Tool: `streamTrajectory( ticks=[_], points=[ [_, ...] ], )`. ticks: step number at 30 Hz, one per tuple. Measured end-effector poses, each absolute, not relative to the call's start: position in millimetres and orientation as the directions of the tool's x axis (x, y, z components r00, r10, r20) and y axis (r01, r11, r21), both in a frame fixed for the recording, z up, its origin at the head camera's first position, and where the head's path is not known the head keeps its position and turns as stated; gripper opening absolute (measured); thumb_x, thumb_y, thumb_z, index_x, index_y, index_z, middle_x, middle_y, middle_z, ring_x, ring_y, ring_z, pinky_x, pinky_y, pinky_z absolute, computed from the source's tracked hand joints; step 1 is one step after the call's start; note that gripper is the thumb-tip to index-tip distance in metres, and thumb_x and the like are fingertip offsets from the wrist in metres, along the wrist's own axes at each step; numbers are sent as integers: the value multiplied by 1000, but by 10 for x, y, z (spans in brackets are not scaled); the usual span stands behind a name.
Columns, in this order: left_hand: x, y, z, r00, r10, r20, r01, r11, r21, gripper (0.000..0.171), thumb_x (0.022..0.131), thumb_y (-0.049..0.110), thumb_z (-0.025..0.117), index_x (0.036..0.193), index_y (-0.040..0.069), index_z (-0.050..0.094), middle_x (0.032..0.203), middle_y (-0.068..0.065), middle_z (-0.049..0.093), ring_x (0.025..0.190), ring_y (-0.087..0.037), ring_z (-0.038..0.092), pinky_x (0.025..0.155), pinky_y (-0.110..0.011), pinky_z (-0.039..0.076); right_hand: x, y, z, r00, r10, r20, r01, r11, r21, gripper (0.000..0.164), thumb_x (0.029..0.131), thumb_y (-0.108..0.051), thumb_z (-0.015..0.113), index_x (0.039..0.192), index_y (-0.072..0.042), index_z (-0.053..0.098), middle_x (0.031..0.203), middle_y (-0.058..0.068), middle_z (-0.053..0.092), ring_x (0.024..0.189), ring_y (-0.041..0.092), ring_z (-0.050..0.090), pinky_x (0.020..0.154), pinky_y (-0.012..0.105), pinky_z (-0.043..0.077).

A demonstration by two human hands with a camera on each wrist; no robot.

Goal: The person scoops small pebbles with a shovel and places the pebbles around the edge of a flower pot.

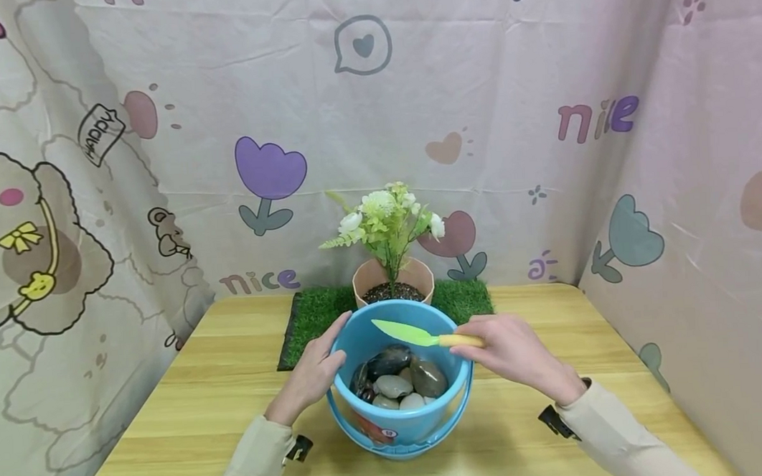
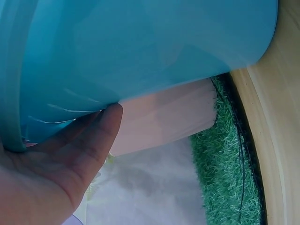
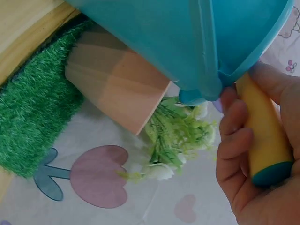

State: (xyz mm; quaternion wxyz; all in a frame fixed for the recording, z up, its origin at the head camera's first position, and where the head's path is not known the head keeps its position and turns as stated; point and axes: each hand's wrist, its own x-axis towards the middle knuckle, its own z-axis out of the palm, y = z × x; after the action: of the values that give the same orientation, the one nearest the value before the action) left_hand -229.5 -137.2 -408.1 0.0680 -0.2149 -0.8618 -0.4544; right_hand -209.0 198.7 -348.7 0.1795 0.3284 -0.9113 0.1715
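A blue bucket with several dark and pale stones in it stands on the wooden table. My left hand grips its rim on the left, thumb over the edge and fingers along the outer wall; the left wrist view shows the fingers against the blue side. In my right hand is a small garden trowel, held by its yellow handle. The trowel's green blade points left above the stones, over the bucket's opening. The bucket's handle hangs down at the front.
Behind the bucket, a pinkish pot holds dark soil and a plant with white flowers. It stands on a green artificial-grass mat. Printed cloth hangs around the back and sides of the table.
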Motion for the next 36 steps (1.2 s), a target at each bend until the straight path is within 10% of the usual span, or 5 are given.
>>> streamTrajectory(
  ticks=[9, 17, 36],
  points=[
    [-2277, -1366, -4114, -900, 297, 319, 430, 486, 761, 69, 88, 6, 40, 155, 19, 30, 145, -13, 52, 120, -32, 60, 86, -44, 52, -2099, 1947, -3389, -686, -652, 323, -714, 690, -122, 16, 87, -37, 71, 94, -25, 77, 83, -16, 69, 64, -6, 54, 54, 15, 42],
    [-2285, -1368, -4123, -894, 290, 342, 444, 478, 758, 69, 88, 5, 39, 155, 19, 30, 148, -13, 49, 124, -34, 57, 87, -45, 51, -2136, 1910, -3294, -620, -724, 303, -770, 636, -55, 23, 83, -38, 75, 67, -30, 60, 63, -18, 41, 55, -4, 35, 49, 14, 30],
    [-2290, -1354, -4167, -898, 243, 367, 439, 463, 770, 68, 88, 3, 40, 154, 19, 35, 143, -15, 53, 121, -35, 59, 87, -47, 52, -2220, 1628, -3247, -496, -842, 210, -820, 534, 205, 19, 78, -39, 79, 69, -25, 69, 63, -15, 46, 54, -2, 40, 50, 17, 34]
  ],
)
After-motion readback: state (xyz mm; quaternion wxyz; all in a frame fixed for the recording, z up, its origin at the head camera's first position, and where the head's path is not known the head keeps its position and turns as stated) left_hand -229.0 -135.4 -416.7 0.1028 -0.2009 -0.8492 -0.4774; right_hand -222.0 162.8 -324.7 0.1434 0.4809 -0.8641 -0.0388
